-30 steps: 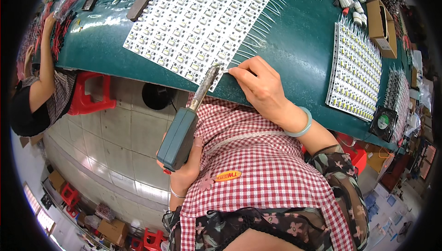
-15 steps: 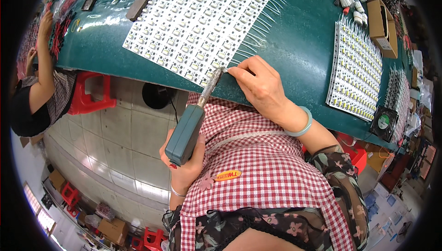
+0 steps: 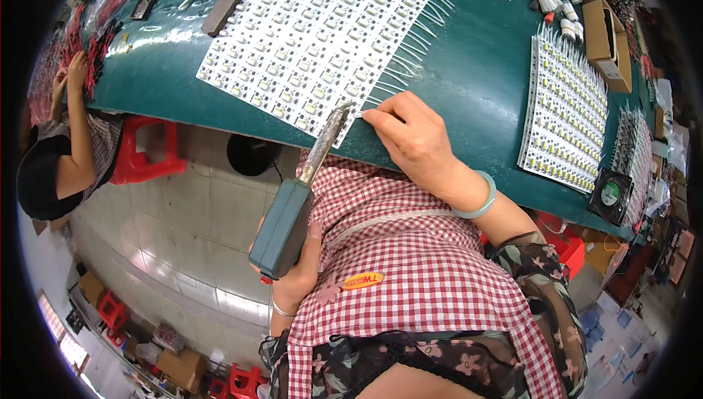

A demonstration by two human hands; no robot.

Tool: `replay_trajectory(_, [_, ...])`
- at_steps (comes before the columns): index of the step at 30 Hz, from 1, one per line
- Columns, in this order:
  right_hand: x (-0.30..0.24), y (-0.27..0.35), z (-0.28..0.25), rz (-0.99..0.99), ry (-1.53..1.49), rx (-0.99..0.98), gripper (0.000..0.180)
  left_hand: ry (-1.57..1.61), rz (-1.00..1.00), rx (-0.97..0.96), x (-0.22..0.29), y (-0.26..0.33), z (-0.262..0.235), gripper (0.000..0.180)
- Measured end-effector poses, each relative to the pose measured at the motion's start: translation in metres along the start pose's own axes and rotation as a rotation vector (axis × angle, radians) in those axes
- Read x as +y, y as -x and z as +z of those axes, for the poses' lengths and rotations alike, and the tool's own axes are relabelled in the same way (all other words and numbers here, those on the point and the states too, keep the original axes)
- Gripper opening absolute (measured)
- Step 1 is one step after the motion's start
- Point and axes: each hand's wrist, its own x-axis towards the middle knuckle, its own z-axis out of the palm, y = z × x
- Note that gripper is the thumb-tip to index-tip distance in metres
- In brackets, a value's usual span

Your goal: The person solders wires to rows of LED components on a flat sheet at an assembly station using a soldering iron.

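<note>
1. The right hand (image 3: 410,143) rests on the near edge of the dark green tabletop (image 3: 476,69), its fingers (image 3: 381,115) pressed together in a pinch on a thin silvery wire lead (image 3: 360,114) at the near corner of the panel.
2. The left hand (image 3: 296,274) is wrapped around the grip of a teal, pistol-shaped soldering iron (image 3: 285,223); its fingers are closed on the handle, below the tabletop edge and over a red-and-white checked apron (image 3: 417,267).
3. The iron's long metal tip (image 3: 329,135) slants up to meet the pinched lead, just left of the right fingers.
4. Directly beyond the right fingers lies a large white panel of small circuit boards (image 3: 315,33), with rows of wire leads sticking out along its right edge.
5. Further right of the right hand, well apart, lies a second white panel of small boards (image 3: 564,117), and beyond it a brown cardboard box (image 3: 611,40).
6. Far left of the left hand, another person's arm (image 3: 73,121) reaches onto the tabletop beside a red plastic stool (image 3: 146,150).
</note>
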Motion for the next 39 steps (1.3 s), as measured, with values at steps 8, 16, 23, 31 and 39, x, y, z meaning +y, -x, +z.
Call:
replay_trajectory(8, [0.000, 0.000, 0.002, -0.030, -0.003, 0.026, 0.023, 0.054, -0.052, -0.044, 0.014, -0.007, 0.003, 0.029])
replay_trajectory(16, [-0.009, -0.004, -0.013, -0.061, 0.048, 0.149, 0.024, 0.032, 0.050, -0.102, 0.003, -0.006, 0.000, 0.037])
replay_trajectory(23, [-0.006, 0.001, 0.001, -0.042, 0.017, 0.059, 0.023, 0.088, -0.005, -0.081, 0.012, -0.007, 0.003, 0.032])
replay_trajectory(31, [-0.007, 0.001, 0.002, -0.047, 0.047, 0.031, 0.020, 0.080, -0.054, -0.053, 0.017, -0.008, 0.004, 0.027])
replay_trajectory(39, [-0.008, 0.002, 0.001, -0.042, 0.087, -0.002, 0.019, 0.034, 0.135, -0.116, 0.022, -0.017, 0.008, 0.020])
